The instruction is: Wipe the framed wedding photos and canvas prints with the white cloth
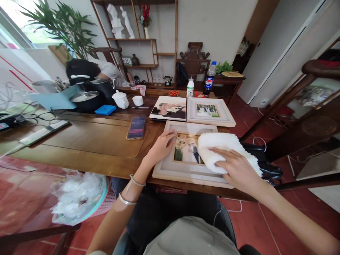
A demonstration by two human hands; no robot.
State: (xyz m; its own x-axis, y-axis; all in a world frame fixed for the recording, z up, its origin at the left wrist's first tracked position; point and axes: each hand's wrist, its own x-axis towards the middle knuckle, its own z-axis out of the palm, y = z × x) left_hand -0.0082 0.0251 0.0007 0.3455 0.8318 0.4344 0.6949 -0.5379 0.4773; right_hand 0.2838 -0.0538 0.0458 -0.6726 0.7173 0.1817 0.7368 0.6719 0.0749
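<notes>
A framed photo (183, 148) with a pale wood frame lies flat at the table's front edge. My left hand (162, 144) rests on its left side, fingers stretched over the frame and mat. In my right hand (233, 165) is a white fluffy cloth (220, 143), bunched under the fingers and covering the frame's right part. Behind it lie a second framed photo (228, 115) and a photo panel (170, 117) showing people, side by side.
On the wooden table (106, 156) are a phone (136, 126), a blue box (105, 109), a white teapot (120, 99), orange scissors (174, 93), a milk bottle (190, 88) and a cola bottle (209, 79). A lined bin (102, 200) stands at left. A person (111, 71) bends at the far left.
</notes>
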